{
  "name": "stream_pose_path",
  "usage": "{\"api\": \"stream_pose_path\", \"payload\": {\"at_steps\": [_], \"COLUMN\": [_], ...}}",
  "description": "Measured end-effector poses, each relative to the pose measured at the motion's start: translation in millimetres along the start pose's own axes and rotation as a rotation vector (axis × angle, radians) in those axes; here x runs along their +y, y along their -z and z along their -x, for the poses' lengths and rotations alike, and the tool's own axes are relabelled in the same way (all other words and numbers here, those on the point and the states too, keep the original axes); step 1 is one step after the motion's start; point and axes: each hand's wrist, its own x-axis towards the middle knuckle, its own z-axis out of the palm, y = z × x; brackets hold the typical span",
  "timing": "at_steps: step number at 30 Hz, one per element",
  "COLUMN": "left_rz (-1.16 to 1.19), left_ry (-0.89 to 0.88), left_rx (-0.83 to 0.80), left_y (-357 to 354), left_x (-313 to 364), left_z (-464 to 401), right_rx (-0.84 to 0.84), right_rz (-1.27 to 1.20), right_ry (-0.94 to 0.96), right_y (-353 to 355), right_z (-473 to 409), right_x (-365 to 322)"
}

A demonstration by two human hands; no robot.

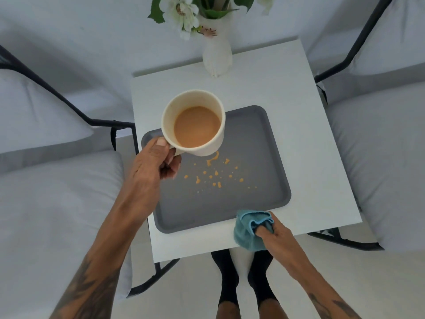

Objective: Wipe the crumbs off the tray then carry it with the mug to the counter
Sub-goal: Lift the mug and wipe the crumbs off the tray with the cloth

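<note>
1. The left hand [153, 162] held the cream mug [195, 123] of milky coffee above the grey tray [220, 203].
2. Orange crumbs [216, 173] lay scattered on the tray.
3. The right hand [276, 233] gripped a blue cloth [247, 233] at the tray's near edge.

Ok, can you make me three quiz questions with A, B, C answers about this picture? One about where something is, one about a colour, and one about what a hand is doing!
1. Where are the crumbs?
A. on the tray
B. on the floor
C. in the vase

2. What colour is the cloth?
A. red
B. blue
C. yellow

3. What is the left hand doing?
A. resting flat
B. holding the mug up
C. touching the flowers

Answers:
1. A, orange bits dot the grey tray.
2. B, the right hand grips a blue cloth.
3. B, fingers pinch the mug's handle.
</note>
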Motion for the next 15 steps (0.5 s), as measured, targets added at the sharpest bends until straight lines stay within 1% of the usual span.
{"api": "stream_pose_path", "payload": {"at_steps": [4,7,11,15], "left_rz": [-0.064,-0.094,-0.156,-0.191], "left_ry": [0.008,0.044,0.076,0.108], "left_rx": [-0.038,-0.053,-0.100,-0.090], "left_y": [7.4,12.7,16.4,14.8], "left_x": [-14.7,-32.2,-63.1,-96.9], "left_z": [-13.0,-31.2,-62.5,-86.9], "right_rx": [0.056,0.089,0.099,0.116], "right_rz": [0.176,0.255,0.257,0.230], "right_ry": [0.012,0.055,0.115,0.126], "right_y": [2.8,0.7,-1.6,0.3], "right_z": [-20.9,-26.9,-23.9,-21.4], "right_x": [-11.2,-16.2,-9.9,1.6]}}
